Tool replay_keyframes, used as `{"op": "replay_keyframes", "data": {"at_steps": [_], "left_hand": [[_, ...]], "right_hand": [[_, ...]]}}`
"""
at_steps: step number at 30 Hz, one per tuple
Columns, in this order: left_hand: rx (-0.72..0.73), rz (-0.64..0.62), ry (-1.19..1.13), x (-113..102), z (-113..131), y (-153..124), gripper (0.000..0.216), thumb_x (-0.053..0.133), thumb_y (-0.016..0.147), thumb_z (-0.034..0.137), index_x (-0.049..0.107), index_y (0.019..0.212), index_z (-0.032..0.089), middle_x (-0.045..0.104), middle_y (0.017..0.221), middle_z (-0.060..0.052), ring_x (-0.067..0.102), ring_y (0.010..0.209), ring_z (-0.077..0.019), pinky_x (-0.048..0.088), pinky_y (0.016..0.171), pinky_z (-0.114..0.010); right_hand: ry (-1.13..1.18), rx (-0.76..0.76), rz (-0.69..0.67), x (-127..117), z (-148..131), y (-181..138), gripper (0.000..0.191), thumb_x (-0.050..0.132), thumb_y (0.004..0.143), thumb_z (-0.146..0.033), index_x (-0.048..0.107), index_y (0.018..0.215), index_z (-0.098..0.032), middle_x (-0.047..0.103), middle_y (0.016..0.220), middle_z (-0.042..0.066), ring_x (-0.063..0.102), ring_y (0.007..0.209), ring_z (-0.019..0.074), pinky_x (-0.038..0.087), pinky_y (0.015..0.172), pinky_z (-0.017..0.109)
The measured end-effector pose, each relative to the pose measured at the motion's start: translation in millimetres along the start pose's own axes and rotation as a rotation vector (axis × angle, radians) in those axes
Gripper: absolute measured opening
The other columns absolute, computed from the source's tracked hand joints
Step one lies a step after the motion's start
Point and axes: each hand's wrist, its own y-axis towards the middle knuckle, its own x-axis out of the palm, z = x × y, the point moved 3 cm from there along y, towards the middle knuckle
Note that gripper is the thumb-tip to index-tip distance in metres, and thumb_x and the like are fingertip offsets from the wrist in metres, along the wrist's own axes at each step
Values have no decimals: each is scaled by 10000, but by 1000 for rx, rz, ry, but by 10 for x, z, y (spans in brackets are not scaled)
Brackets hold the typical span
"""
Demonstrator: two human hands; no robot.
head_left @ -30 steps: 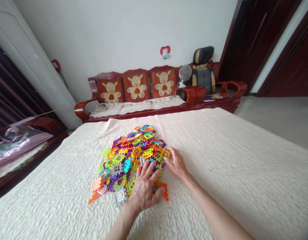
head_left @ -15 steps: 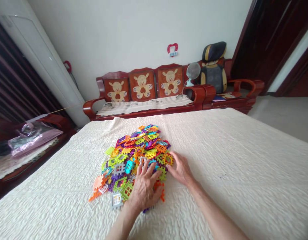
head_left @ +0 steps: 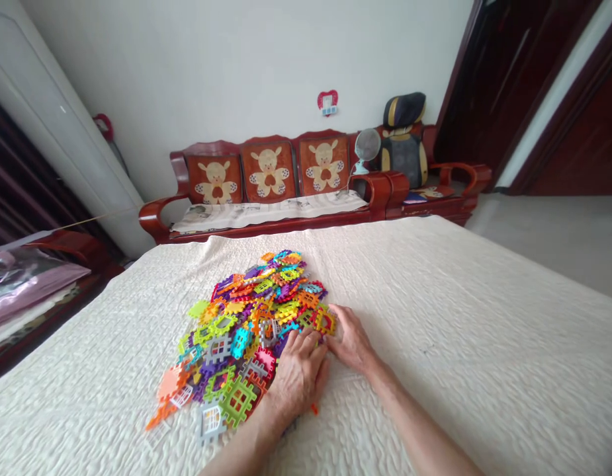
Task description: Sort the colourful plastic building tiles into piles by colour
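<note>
The grip of the left hand [head_left: 300, 373] could not be read: it lay back upward over the near right part of the pile, its fingers bent and their tips partly hidden, so whether it clasped a piece was impossible to tell. The right hand [head_left: 354, 340] had its grip open, thumb and fingers parted at the right edge of the pile, with a yellow piece [head_left: 325, 313] right by the fingertips. The two hands were close together — the right thumb just beside the left fingers.

The pile of plastic pieces [head_left: 284, 309] lay left of the right hand on a cream quilted cover [head_left: 435, 317], spreading from far to near. At its near end lay a green window piece [head_left: 229, 403] and, to its left, a grey piece [head_left: 205, 431] with a white window. A pink piece [head_left: 266, 359] was just left of the left hand, with a blue piece [head_left: 241, 343] farther left and a salmon piece [head_left: 169, 383] at the left edge.

Beyond the cover stood a red wooden sofa [head_left: 155, 211] with three bear cushions [head_left: 270, 173] — and a small fan [head_left: 368, 144] near its right end.
</note>
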Motion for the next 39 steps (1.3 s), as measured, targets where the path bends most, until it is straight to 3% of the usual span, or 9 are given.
{"op": "replay_keyframes", "data": {"at_steps": [6,12,16,22,26,31,39], "left_hand": [[48,128,-45,58,-76,-70,246,468,882,141,615,1067,207,625,1109,-81,549,1088,-237,436,960,-456],[82,123,1,96,-120,-92,211,476,889,135,616,1035,195,623,1091,-79,562,1060,-230,445,935,-449],[118,138,50,132,-138,-108,206,486,886,134,611,1039,192,628,1095,-79,566,1064,-235,441,937,-453],[204,193,134,207,-221,-131,217,515,869,168,620,1056,201,642,1100,-77,589,1036,-233,459,907,-427],[252,229,189,231,-275,-139,218,529,858,193,630,1050,210,656,1097,-77,602,1027,-237,466,894,-416],[270,214,213,238,-291,-149,240,547,848,229,627,1074,219,661,1113,-77,609,1030,-237,488,877,-402],[300,232,230,249,-315,-150,234,571,841,244,631,1066,222,677,1094,-70,624,1022,-234,490,877,-400]], "right_hand": [[19,13,-3,-16,-45,-27,481,645,694,-174,536,1160,-215,583,1116,78,531,1073,244,433,962,423],[81,45,155,-115,-6,37,510,617,662,-115,523,1154,-207,572,1107,81,542,1053,219,449,950,392],[-38,62,231,-438,449,157,490,586,660,-101,533,1136,-204,583,1079,77,557,1023,209,464,922,377],[-365,261,288,-1255,1411,198,465,533,638,-69,573,1084,-196,606,1044,73,569,1006,200,459,923,350],[-428,289,318,-1628,1751,188,456,524,629,-62,589,1062,-187,630,1045,70,568,1010,203,440,943,356],[-482,323,339,-1804,1947,191,430,529,644,-89,590,1062,-173,644,1045,69,576,995,206,441,933,363],[-529,329,343,-1837,2064,176,388,517,678,-105,612,1045,-185,660,1027,65,587,977,195,444,930,345]]}}
